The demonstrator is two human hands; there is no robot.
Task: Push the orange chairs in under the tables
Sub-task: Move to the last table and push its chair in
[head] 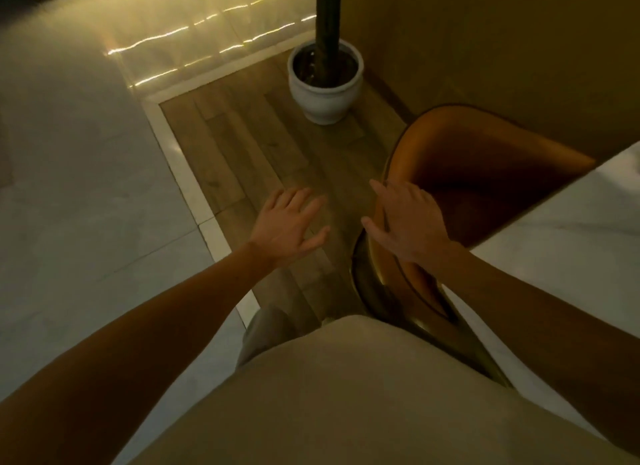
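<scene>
The orange padded chair (485, 146) is touched by the spread-fingered right hand (412, 222) (left hand (291, 222) spread, free); a push under the white marble worktop (571, 229) is needed.

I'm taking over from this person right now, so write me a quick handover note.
Left hand: open, fingers spread, over the wooden floor, holding nothing.
Right hand: open, flat at the back rim of the orange chair; contact hard to confirm.
Chair: beside the white table, seat partly under its edge, backrest sticking out. A white plant pot stands ahead.
Done: chair partly in. Left: probably push it further under; no other chairs in view.
</scene>
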